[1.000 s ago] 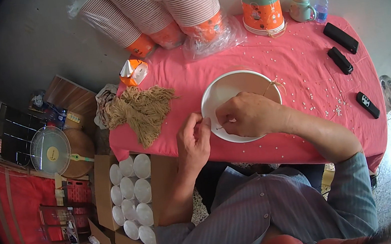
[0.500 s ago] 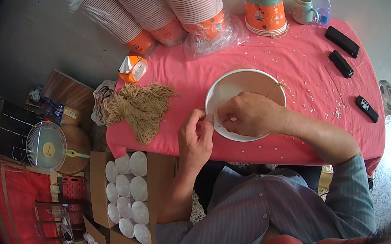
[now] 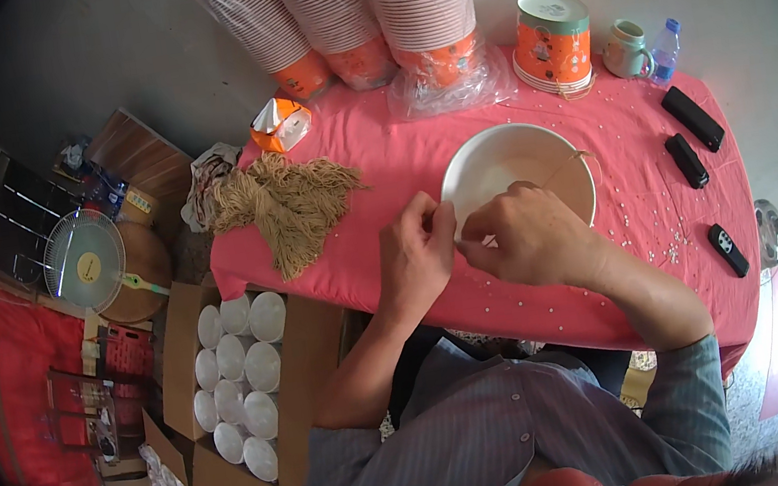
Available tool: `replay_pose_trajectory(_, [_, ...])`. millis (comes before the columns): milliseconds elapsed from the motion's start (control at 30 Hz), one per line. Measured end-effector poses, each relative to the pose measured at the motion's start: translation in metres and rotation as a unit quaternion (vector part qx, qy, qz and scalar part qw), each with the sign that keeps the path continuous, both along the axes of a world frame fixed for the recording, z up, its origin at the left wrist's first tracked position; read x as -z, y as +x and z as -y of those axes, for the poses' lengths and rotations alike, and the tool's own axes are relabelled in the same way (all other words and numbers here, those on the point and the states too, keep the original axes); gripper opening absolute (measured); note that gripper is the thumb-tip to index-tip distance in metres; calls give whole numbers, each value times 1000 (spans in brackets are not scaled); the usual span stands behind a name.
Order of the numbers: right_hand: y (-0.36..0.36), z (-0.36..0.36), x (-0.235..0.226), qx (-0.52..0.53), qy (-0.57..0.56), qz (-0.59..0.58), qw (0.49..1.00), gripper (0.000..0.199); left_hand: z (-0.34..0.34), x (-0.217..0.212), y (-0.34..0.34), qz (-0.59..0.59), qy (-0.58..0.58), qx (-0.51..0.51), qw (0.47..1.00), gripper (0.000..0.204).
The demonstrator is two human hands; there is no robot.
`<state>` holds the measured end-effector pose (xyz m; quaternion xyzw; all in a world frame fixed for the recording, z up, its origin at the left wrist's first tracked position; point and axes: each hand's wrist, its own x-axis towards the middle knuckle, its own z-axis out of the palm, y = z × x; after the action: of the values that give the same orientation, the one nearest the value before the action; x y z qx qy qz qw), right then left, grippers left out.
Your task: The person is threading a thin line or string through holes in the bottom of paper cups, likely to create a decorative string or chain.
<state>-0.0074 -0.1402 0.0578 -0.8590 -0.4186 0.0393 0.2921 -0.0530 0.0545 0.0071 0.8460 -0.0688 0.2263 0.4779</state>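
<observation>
A round white-walled bucket [image 3: 472, 158] stands open side up on the pink tablecloth in front of me. A thin tan cord [image 3: 581, 155] is knotted at its right rim, and a strand runs from there inward toward my right hand. Both hands meet at the bucket's near left rim. My left hand [image 3: 418, 257] is closed in a pinch, thumb against the fingers. My right hand [image 3: 536, 233] reaches over the near rim, its fingers also pinched together. What lies between the fingertips is too small to make out. A bundle of tan cords [image 3: 288, 208] lies to the left.
Plastic-wrapped stacks of orange paper buckets [image 3: 442, 61] stand at the back, near a tissue pack [image 3: 281, 124], an upturned bucket [image 3: 553, 42], a mug [image 3: 625, 53] and a bottle [image 3: 666, 51]. Remotes [image 3: 692, 119] and white bits [image 3: 670, 251] lie right. A carton [image 3: 304, 381] holds plastic cups [image 3: 261, 366].
The view has shifted a little. My hands have moved slightly nearer to me relative to the bucket, and the right fingers have come from inside the bucket out to its near rim.
</observation>
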Motion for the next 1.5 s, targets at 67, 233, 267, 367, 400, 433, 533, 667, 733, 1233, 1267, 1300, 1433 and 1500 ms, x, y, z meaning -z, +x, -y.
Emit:
replay_pose_trajectory(67, [-6, 0, -7, 9, -53, 56, 997, 18, 2, 1, 3, -11, -12, -5, 1000, 28])
replay_pose_trajectory(233, [-2, -1, 0, 73, -38, 65, 995, 21, -4, 4, 10, -44, -59, 48, 996, 17])
replay_pose_trajectory(267, [2, 0, 0, 107, -32, 29, 993, 22, -4, 5, 8, -42, -60, 46, 996, 17])
replay_pose_trajectory(367, [19, 7, -3, 98, 0, -6, 995, 23, -2, 15, 2, -42, -76, 66, 994, 26])
replay_pose_trajectory(400, [22, 9, -5, 92, 22, -32, 995, 23, 0, 15, 1, -40, -77, 64, 994, 26])
replay_pose_trajectory(433, [24, 11, -5, 90, 21, -30, 995, 23, 4, 14, -1, -13, -24, 55, 998, 29])
replay_pose_trajectory(533, [27, 12, -7, 82, 40, -56, 994, 24, 10, 23, 5, 42, 61, 32, 997, 39])
replay_pose_trajectory(667, [26, 13, -8, 88, 39, -73, 993, 27, 14, 31, 10, 102, 100, -10, 990, 21])
replay_pose_trajectory(733, [26, 13, -10, 95, 44, -78, 991, 26, 16, 29, 11, 98, 101, -6, 990, 17])
replay_pose_trajectory(1233, [51, 38, -21, 24, 5, -95, 995, 39, -34, -10, 27, 30, -397, -22, 917, 13])
replay_pose_trajectory(1267, [51, 36, -21, 39, 28, -81, 996, 39, -32, -15, 29, 50, -312, -14, 949, 12])
replay_pose_trajectory(1300, [51, 33, -21, 51, 51, -68, 995, 40, -29, -21, 29, 70, -225, -9, 972, 11])
replay_pose_trajectory(1433, [49, 30, -17, 49, 116, -85, 988, 31, 10, -69, 29, 170, 87, 67, 979, 7])
replay_pose_trajectory(1500, [56, 25, 0, -11, 243, -109, 964, 24, 22, -78, 32, 180, 100, 111, 972, 9])
